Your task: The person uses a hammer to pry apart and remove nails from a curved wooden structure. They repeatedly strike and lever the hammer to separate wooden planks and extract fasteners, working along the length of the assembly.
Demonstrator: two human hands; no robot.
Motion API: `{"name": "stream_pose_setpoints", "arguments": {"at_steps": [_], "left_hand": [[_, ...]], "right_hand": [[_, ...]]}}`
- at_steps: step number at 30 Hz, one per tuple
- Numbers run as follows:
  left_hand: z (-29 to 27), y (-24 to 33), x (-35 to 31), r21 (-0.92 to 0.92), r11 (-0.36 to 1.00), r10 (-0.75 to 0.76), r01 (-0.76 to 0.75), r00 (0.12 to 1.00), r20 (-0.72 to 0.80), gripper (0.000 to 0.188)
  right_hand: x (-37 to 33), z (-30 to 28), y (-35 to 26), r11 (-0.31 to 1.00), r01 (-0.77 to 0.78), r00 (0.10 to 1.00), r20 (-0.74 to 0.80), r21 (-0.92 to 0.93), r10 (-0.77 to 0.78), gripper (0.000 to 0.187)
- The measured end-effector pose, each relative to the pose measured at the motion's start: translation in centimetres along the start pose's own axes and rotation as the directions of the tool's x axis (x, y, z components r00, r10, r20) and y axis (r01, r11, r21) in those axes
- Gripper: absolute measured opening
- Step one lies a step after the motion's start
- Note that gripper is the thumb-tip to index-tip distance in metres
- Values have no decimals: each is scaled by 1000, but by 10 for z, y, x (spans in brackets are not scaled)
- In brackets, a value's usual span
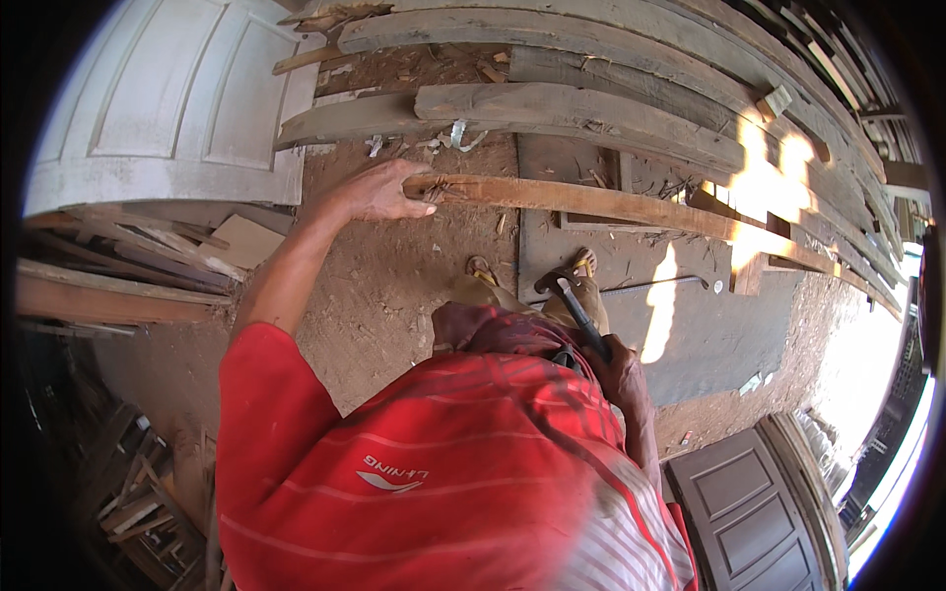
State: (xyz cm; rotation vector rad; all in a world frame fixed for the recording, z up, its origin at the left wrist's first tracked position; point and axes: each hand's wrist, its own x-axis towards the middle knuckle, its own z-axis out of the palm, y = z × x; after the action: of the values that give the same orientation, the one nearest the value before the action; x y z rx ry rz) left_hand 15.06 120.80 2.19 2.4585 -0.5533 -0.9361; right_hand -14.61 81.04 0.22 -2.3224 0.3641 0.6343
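Note:
My left hand point(389, 191) is at the near-left end of a long, narrow wooden plank point(591, 201), its fingers and thumb closed around that end. The plank stretches away to the right across the work area, with sunlight on its far part. A dark tangle of what looks like splinters or nails shows close to my fingers. Low in front of my body, my right hand point(619, 369) grips a hammer point(585, 319) by its dark handle. The hammer's head points up and left, over my feet, and is apart from the plank.
Several thick beams point(591, 110) lie stacked beyond the plank. A thin metal bar point(650, 287) rests on the dark sheet by my feet. A white panelled door point(138, 158) leans at left above scrap boards point(128, 295); a brown panelled door point(744, 507) is at lower right.

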Motion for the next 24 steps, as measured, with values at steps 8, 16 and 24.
{"name": "stream_pose_setpoints", "arguments": {"at_steps": [8,16,24], "left_hand": [[33,-26,33,21,999,-30,31,999,-28,88],[41,-38,38,-36,999,33,-38,991,-132,86],[43,-42,40,-84,994,58,-71,987,-150,64]], "right_hand": [[9,-20,-65,991,123,992,3,49,-123,34],[43,-12,-132,934,329,932,-207,139,-298,37],[83,12,-173,958,270,963,-45,100,-267,39]]}}
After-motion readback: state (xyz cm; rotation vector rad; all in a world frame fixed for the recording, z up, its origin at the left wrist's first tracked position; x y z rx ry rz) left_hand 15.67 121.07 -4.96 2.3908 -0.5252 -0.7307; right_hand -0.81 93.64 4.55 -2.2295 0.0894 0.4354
